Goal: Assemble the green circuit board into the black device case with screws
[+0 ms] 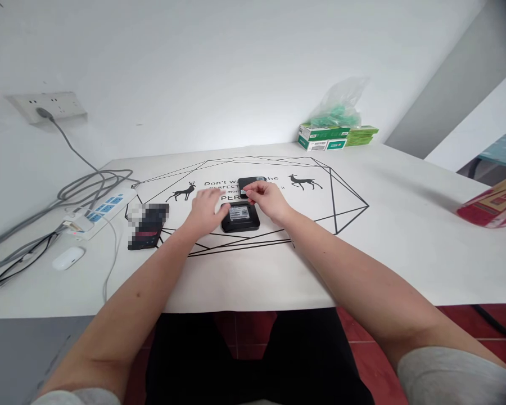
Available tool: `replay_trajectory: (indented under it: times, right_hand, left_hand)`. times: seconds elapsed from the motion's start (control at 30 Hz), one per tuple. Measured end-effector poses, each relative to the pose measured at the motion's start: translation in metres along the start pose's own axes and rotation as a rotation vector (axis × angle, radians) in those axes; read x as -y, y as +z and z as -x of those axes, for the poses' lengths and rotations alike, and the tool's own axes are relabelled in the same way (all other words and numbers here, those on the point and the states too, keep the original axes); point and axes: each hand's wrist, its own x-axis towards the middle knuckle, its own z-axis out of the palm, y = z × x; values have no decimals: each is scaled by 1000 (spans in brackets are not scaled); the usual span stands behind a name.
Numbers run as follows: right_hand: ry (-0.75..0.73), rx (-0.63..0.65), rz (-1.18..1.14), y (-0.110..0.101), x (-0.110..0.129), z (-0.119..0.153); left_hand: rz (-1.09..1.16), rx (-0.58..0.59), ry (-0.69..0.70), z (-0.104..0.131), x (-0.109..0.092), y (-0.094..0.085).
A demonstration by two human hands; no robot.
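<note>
A black, shallow device with a white printed label (239,217) lies on the table in front of me. Just behind it is a flat black piece (247,182), partly hidden by my right hand (266,198). Thumb and forefinger of that hand are pinched together above the gap between the two black things. Something tiny and pale seems to be at the fingertips, too small to name. My left hand (208,211) hovers at the device's left side, fingers apart, with nothing in it; its thumb is close to the device's upper left corner.
A phone (149,228), partly pixelated, lies left of my left hand. Further left are a power strip (109,208) with grey cables, a white earbud case (68,258) and glasses (23,261). Green and white boxes (324,138) stand by the wall; a red package (495,201) is at right.
</note>
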Motion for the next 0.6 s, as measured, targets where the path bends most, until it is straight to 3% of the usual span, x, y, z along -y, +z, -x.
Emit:
replay_trajectory:
  times: [0.07, 0.1, 0.2, 0.33, 0.6]
  right_hand:
    - [18, -14, 133, -3, -3, -3]
    - [24, -5, 175, -4, -4, -3]
    - [18, 51, 270, -7, -4, -2]
    - [-7, 127, 438, -14, -1, -1]
    - [-32, 205, 612, -21, -4, -5]
  left_hand:
    - [-53, 203, 34, 3, 1, 3]
    - [-57, 221, 39, 4, 0, 4]
    - [-41, 179, 15, 5, -2, 1]
    - [-27, 314, 2, 5, -3, -5]
    - [-31, 321, 7, 5, 3, 1]
